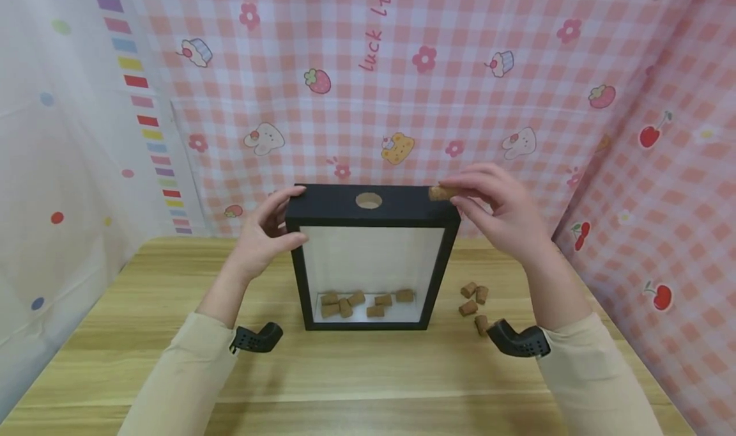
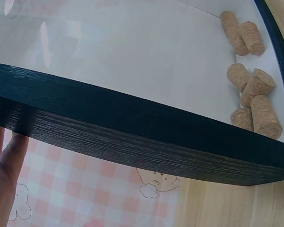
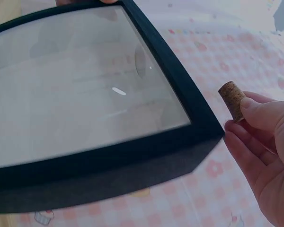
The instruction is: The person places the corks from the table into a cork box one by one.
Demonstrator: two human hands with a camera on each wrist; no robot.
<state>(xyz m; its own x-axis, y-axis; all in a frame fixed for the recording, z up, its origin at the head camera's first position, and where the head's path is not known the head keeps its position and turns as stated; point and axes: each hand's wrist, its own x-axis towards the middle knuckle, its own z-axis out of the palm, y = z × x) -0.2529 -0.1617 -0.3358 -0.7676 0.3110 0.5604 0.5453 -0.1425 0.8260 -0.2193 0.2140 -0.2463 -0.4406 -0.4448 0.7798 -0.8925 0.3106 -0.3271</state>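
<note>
A black shadow box (image 1: 328, 204) with a clear front stands upright on the table, and a round hole (image 1: 368, 200) opens in its top. My left hand (image 1: 259, 239) grips its upper left corner, thumb at the front and fingers over the top edge. Between the thumb and fingers of my right hand (image 1: 506, 213) is a cork stopper (image 1: 440, 194), held just above the box's top right end. The right wrist view shows this cork (image 3: 233, 100) tilted beside the box's corner. Inside, several corks (image 2: 266, 118) lie along the bottom behind the pane.
Several loose corks (image 1: 468, 307) lie on the wooden table (image 1: 368, 378) to the right of the box. A pink checked cloth (image 1: 356, 116) hangs close behind the box, with more cloth on both sides. Each wrist carries a black camera mount (image 1: 259, 339).
</note>
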